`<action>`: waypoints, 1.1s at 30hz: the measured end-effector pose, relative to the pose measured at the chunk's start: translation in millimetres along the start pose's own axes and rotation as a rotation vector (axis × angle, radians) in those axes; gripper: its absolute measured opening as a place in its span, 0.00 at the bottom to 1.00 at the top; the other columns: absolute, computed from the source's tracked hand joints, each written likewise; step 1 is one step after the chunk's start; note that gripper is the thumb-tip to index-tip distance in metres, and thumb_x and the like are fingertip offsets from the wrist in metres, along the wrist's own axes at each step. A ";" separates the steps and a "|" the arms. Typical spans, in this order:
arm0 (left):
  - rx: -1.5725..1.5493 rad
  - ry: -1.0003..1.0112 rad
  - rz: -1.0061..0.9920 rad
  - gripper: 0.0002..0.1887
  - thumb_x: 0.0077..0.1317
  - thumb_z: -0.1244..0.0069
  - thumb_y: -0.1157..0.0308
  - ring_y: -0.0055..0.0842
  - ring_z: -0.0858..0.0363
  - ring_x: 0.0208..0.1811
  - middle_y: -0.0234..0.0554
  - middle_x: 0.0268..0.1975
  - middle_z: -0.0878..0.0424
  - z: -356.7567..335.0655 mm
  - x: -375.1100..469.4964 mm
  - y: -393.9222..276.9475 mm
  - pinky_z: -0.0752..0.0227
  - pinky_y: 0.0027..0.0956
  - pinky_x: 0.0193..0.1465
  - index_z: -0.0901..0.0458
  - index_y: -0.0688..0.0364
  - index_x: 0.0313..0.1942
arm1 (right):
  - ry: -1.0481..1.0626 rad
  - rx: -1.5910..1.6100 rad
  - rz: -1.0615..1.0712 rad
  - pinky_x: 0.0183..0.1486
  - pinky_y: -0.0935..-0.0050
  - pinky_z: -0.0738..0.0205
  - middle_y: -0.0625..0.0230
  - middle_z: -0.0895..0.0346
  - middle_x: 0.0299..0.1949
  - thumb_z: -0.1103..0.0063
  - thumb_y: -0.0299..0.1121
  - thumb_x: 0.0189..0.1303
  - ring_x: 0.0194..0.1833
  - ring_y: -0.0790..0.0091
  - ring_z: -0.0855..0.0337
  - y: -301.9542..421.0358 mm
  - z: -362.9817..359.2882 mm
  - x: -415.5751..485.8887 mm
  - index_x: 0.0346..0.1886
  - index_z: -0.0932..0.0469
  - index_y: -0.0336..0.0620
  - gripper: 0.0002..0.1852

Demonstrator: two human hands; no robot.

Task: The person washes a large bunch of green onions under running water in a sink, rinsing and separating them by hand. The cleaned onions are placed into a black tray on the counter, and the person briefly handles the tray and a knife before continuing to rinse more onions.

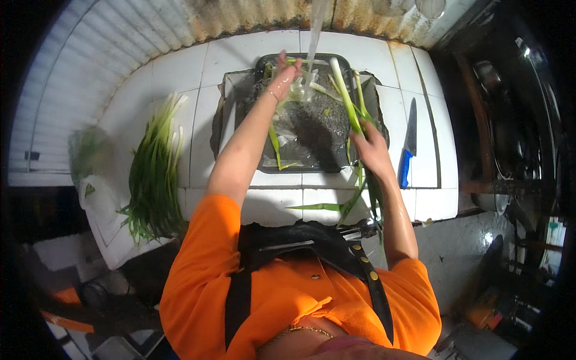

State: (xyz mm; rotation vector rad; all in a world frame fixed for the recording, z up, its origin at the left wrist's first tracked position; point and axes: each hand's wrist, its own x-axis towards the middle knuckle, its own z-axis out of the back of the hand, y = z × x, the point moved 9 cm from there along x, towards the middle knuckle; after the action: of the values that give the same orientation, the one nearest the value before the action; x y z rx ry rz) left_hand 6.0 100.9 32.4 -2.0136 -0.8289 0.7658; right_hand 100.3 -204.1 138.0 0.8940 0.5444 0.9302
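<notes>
My right hand (373, 148) is closed around a few thick green onions (343, 92) at the right side of a black basin (304, 169). Their white ends point away from me, while the leaves hang over the tiled front edge. My left hand (284, 80), wet and with its fingers apart, is above the far left part of the basin. Beside it a stream of water (315, 40) pours down into the basin. Water and loose pieces of onion leaf (274, 146) lie inside.
A bunch of green onions (155, 175) rests on the white tiled counter (245, 51) at left, beside a clear plastic bag (90, 153) with something green inside. A blue-handled kitchen knife (408, 144) lies right of the basin. Corrugated sheeting (180, 27) stands behind the counter.
</notes>
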 end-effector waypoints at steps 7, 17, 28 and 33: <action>0.408 0.139 -0.089 0.19 0.69 0.48 0.56 0.25 0.25 0.47 0.37 0.45 0.20 -106.5 -35.8 -38.2 0.30 0.35 0.52 0.24 0.59 0.52 | -0.102 -0.208 0.037 0.53 0.65 0.26 0.47 0.20 0.48 0.32 0.36 0.51 0.51 0.54 0.19 70.6 -35.8 121.7 0.57 0.30 0.34 0.30; -0.058 0.053 -0.342 0.22 0.71 0.56 0.45 0.35 0.20 0.29 0.44 0.28 0.22 -33.4 -30.7 -226.1 0.22 0.44 0.34 0.25 0.56 0.33 | 0.559 0.286 0.261 0.55 0.72 0.29 0.60 0.20 0.45 0.28 0.31 0.46 0.47 0.68 0.21 120.8 -123.2 160.5 0.63 0.29 0.36 0.37; -0.030 -0.166 -0.462 0.14 0.70 0.53 0.54 0.34 0.23 0.25 0.40 0.22 0.26 -44.7 -84.4 -234.1 0.23 0.41 0.30 0.26 0.57 0.37 | 0.409 0.167 0.364 0.38 0.69 0.27 0.64 0.18 0.31 0.35 0.37 0.50 0.32 0.72 0.21 124.5 -116.6 159.8 0.42 0.20 0.37 0.17; 0.034 -0.208 -0.611 0.11 0.66 0.47 0.66 0.33 0.21 0.41 0.42 0.37 0.19 107.4 -150.3 -437.1 0.26 0.38 0.52 0.27 0.60 0.44 | 0.157 -0.097 0.629 0.40 0.59 0.27 0.50 0.20 0.33 0.43 0.34 0.62 0.38 0.49 0.18 80.7 -115.4 143.9 0.43 0.23 0.37 0.11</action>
State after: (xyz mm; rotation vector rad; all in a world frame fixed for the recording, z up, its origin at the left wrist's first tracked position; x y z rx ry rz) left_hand -286.4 232.9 382.1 -1.5296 -1.4488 0.6245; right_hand 52.4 -8.6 139.8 0.9244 0.3453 1.5933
